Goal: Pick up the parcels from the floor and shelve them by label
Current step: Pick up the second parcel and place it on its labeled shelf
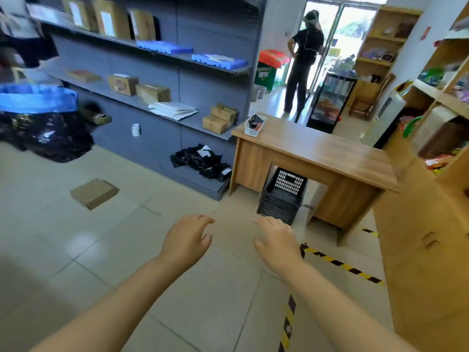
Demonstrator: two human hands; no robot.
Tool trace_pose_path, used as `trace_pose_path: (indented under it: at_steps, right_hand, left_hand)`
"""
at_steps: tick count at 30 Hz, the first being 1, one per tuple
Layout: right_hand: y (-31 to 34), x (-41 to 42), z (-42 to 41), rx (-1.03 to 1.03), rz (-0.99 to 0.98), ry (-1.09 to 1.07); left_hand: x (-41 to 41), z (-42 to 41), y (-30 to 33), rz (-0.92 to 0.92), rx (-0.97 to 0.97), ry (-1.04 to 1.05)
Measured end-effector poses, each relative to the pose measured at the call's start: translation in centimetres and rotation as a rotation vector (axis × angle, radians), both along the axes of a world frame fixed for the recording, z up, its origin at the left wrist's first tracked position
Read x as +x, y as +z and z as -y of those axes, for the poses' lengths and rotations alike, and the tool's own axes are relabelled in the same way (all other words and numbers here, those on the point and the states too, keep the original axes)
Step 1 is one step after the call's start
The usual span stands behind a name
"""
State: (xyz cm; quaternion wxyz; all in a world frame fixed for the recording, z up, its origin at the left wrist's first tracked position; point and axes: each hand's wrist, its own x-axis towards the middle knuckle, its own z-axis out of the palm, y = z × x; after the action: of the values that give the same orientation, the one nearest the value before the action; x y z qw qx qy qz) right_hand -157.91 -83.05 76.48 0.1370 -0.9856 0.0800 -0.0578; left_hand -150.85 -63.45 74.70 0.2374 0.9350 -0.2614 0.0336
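A flat brown cardboard parcel (94, 193) lies on the tiled floor to the left, well ahead of my hands. Black plastic-wrapped parcels (203, 161) are piled on the bottom ledge of the grey shelving unit (162, 107). The shelves hold brown boxes (123, 83), white mailers (173, 110) and blue packs (165, 47). My left hand (186, 238) and my right hand (278, 238) are stretched out over bare floor, palms down, fingers apart, holding nothing.
A wooden desk (317, 153) stands to the right with a white basket (255, 125) on it and a black crate (283, 196) under it. A blue-rimmed black bag (43, 123) sits at left. A person (303, 62) stands by the doorway. Yellow-black tape (342, 265) marks the floor.
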Motion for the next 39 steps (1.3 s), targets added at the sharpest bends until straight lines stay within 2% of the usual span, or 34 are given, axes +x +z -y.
trace_pose_path:
  at_steps: [14,20,26,39]
  right_hand:
    - [1.9,21.8,-5.1,0.047,-0.026,0.469]
    - [1.5,29.7,-10.4,0.055,-0.028,0.619]
    - [0.2,37.1,-17.7,0.071,-0.059,0.697]
    - [-1.3,54.6,-35.5,0.068,-0.119,0.689]
  left_hand:
    - [11.3,-8.5,0.5,-0.068,-0.118,0.611]
    - [14.5,-14.8,0.3,-0.085,-0.084,0.828]
    - [20.2,-21.4,-0.9,-0.068,-0.114,0.909]
    - [38.1,-39.0,-1.2,-0.051,-0.145,0.963]
